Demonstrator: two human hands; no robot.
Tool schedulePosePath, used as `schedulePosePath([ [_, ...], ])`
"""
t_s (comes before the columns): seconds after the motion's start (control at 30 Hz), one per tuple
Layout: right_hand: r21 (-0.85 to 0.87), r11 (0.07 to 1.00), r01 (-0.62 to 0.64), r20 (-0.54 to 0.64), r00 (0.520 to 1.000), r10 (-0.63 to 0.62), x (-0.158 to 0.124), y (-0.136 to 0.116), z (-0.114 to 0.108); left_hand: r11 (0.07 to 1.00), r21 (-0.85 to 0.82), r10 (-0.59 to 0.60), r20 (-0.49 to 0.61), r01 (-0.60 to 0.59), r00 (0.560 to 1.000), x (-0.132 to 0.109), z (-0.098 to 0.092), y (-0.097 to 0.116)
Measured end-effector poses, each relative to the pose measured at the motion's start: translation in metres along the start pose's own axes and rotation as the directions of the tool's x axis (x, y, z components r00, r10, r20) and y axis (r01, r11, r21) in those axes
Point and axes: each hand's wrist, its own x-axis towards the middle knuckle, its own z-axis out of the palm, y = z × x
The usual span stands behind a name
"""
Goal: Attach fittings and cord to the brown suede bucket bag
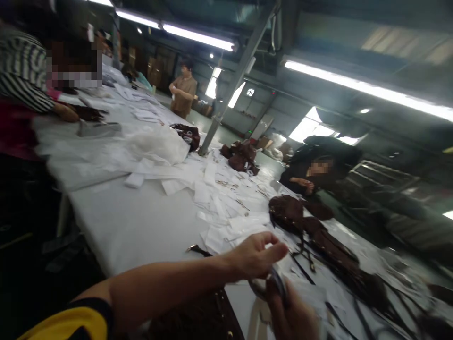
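My left hand [260,255] is over the near part of the white table [141,226], its thumb and forefinger curled together. Whatever is between those fingers is too small or hidden to make out. Just below it, my right hand [292,309] is closed around a grey ring-shaped thing [278,285], blurred by motion; its kind is unclear. Under my left forearm lies a dark brown piece with metal studs [198,314]. A black strap with a gold-coloured buckle [198,249] pokes out beyond the forearm.
Dark brown bags with straps [318,231] lie along the right side. White paper strips [219,198] and clear plastic wrapping [155,146] litter the table. A metal post [233,85] rises at the far edge. Co-workers stand at left, at right and at the back.
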Motion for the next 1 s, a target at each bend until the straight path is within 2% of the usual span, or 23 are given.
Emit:
schedulePosePath([
  [0.03,-0.018,0.999,0.031,0.055,0.998,-0.03,-0.004,-0.002,0.002,0.98,0.196,-0.065,0.162,0.032,0.985,-0.002,-0.005,-0.001],
  [0.07,-0.029,0.997,0.073,0.105,0.992,-0.069,-0.007,-0.003,0.003,0.922,0.386,-0.14,0.28,0.022,0.95,-0.004,-0.01,-0.001],
  [0.1,-0.027,0.994,0.106,0.146,0.984,-0.101,-0.01,-0.004,0.004,0.852,0.521,-0.151,0.317,-0.039,0.936,-0.006,-0.012,-0.001],
  [0.13,-0.011,0.993,0.117,0.17,0.979,-0.114,-0.012,-0.006,0.005,0.8,0.591,-0.133,0.338,-0.101,0.932,-0.008,-0.013,0.001],
  [0.17,0.015,0.995,0.098,0.172,0.98,-0.099,-0.013,-0.009,0.004,0.789,0.602,-0.109,0.332,-0.122,0.937,-0.01,-0.01,0.003],
  [0.23,0.089,0.996,0.01,0.141,0.99,-0.023,-0.013,-0.019,-0.001,0.885,0.457,-0.034,0.256,-0.09,0.966,-0.013,0.001,0.008],
  [0.3,0.171,0.984,-0.057,0.073,0.996,0.045,-0.01,-0.029,-0.008,0.989,0.144,0.008,0.089,-0.021,0.996,-0.013,0.015,0.013],
  [0.37,0.229,0.971,-0.069,0.017,0.998,0.066,-0.006,-0.033,-0.013,0.989,-0.147,0.002,-0.086,-0.015,0.996,-0.01,0.023,0.013],
  [0.4,0.226,0.972,-0.062,0.008,0.998,0.062,-0.005,-0.031,-0.015,0.978,-0.209,-0.006,-0.128,-0.022,0.992,-0.008,0.024,0.012],
  [0.43,0.192,0.98,-0.054,0.014,0.999,0.052,-0.004,-0.025,-0.015,0.98,-0.196,-0.007,-0.12,-0.017,0.993,-0.006,0.022,0.01],
  [0.5,0.063,0.998,-0.009,0.078,0.997,0.004,-0.002,-0.009,-0.015,0.999,0.046,0.006,0.02,-0.007,1.0,-0.004,0.015,0.005],
  [0.57,-0.039,0.998,0.048,0.15,0.988,-0.041,-0.001,0.005,-0.015,0.912,0.398,0.029,0.175,-0.098,0.984,-0.005,0.009,0.001],
  [0.63,0.007,0.998,0.056,0.203,0.977,-0.057,0.001,0.009,-0.018,0.804,0.558,0.084,0.233,-0.204,0.969,-0.006,0.01,0.0],
  [0.67,0.061,0.998,0.024,0.216,0.976,-0.037,0.002,0.005,-0.02,0.811,0.543,0.113,0.222,-0.219,0.969,-0.007,0.014,0.001],
  [0.7,0.114,0.993,-0.024,0.221,0.975,-0.001,0.004,-0.001,-0.023,0.861,0.467,0.125,0.19,-0.202,0.974,-0.006,0.019,0.002],
  [0.77,0.207,0.973,-0.105,0.193,0.979,0.065,0.007,-0.017,-0.029,0.982,0.154,0.102,0.061,-0.11,0.993,-0.003,0.029,0.002],
  [0.83,0.253,0.958,-0.135,0.121,0.987,0.108,0.007,-0.027,-0.031,0.981,-0.185,0.035,-0.101,-0.053,0.994,0.002,0.033,-0.001],
  [0.87,0.255,0.958,-0.129,0.089,0.99,0.11,0.006,-0.028,-0.03,0.961,-0.273,0.009,-0.151,-0.05,0.989,0.004,0.032,-0.004],
  [0.9,0.227,0.967,-0.119,0.073,0.992,0.105,0.004,-0.025,-0.027,0.96,-0.277,-0.007,-0.159,-0.038,0.987,0.005,0.028,-0.007],
  [0.93,0.166,0.981,-0.101,0.078,0.993,0.089,0.001,-0.018,-0.022,0.981,-0.193,-0.016,-0.109,-0.006,0.994,0.005,0.024,-0.011],
  [0.97,0.082,0.994,-0.067,0.104,0.993,0.058,-0.002,-0.01,-0.017,0.999,-0.026,-0.027,-0.009,0.027,1.0,0.005,0.018,-0.014],
  [1.0,-0.007,1.0,-0.013,0.144,0.989,0.013,-0.006,-0.002,-0.013,0.98,0.197,-0.056,0.116,0.032,0.992,0.003,0.013,-0.017],
])
